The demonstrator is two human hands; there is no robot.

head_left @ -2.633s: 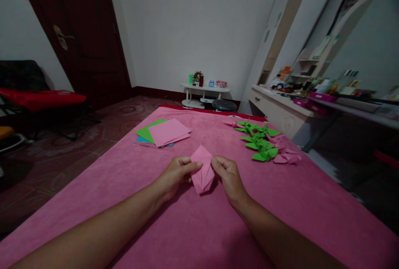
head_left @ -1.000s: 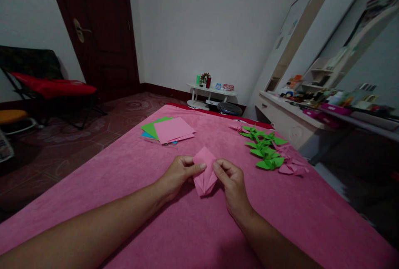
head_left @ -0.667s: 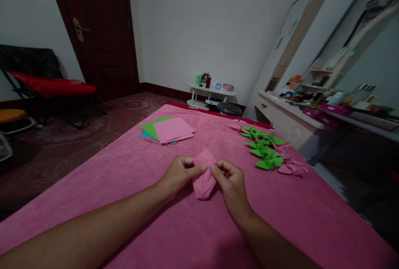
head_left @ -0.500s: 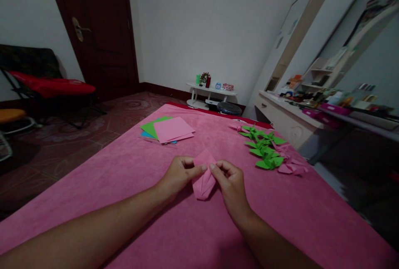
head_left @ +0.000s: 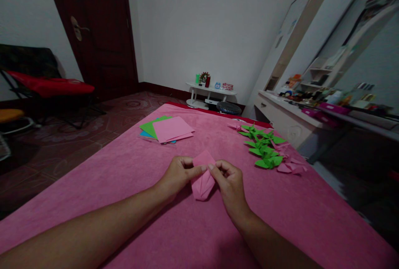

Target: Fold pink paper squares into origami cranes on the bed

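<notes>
A partly folded pink paper piece point(head_left: 202, 182) lies on the pink cloth point(head_left: 131, 177), pinched from both sides. My left hand point(head_left: 178, 174) grips its left edge with thumb and fingers closed. My right hand point(head_left: 227, 182) pinches its upper right edge, fingers curled. The two thumbs nearly meet over the paper's top flap, which is bent down toward me. A stack of flat paper sheets point(head_left: 170, 130), pink on top of green and blue, lies further back on the left.
Several folded green and pink paper figures point(head_left: 266, 150) are heaped at the back right of the cloth. Beyond stand a small white side table point(head_left: 210, 92), a cluttered dressing table point(head_left: 299, 109), a dark door point(head_left: 99, 32) and a red-cushioned chair point(head_left: 46, 88).
The paper's top point, upright 2.6 s ago, has been folded down toward me. My thumbs have come closer together over it. The view shifted slightly.
</notes>
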